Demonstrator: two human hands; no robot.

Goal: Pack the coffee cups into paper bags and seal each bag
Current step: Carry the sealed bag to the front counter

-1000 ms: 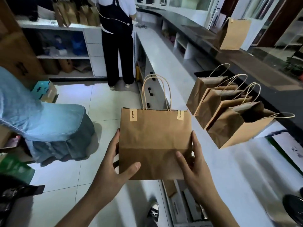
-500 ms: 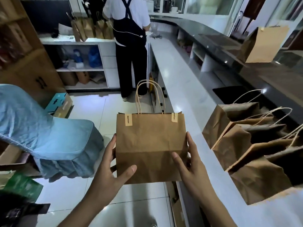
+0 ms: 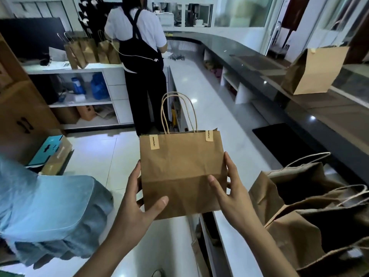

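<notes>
A sealed paper bag [image 3: 182, 172] hangs in the air in front of the person, carried between both hands above the floor and just left of the long white surface [image 3: 201, 108]. Its top is folded shut and held by two small stickers [image 3: 154, 142] near the upper corners, with the twisted handles [image 3: 177, 111] standing up above the fold. The left hand [image 3: 137, 198] grips the bag's lower left edge, thumb across the front face and the other fingers wrapped behind it; the right hand [image 3: 229, 188] grips the lower right edge in the same way, thumb on the front and fingers [image 3: 229, 162] reaching up along the side. The bag stands upright, its broad face toward the camera and its long axis running left to right between the two hands, so neither hand is clearly nearer. The surface lies to the right and ahead of the bag, and the likely next move is to swing it that way and set it down on its base. At the lower right, several open bags [image 3: 299, 204] lean together on the surface; whether they hold cups is probably not something this view can settle, since their mouths are dark. Another person [image 3: 139, 56] stands further along, facing away.
</notes>
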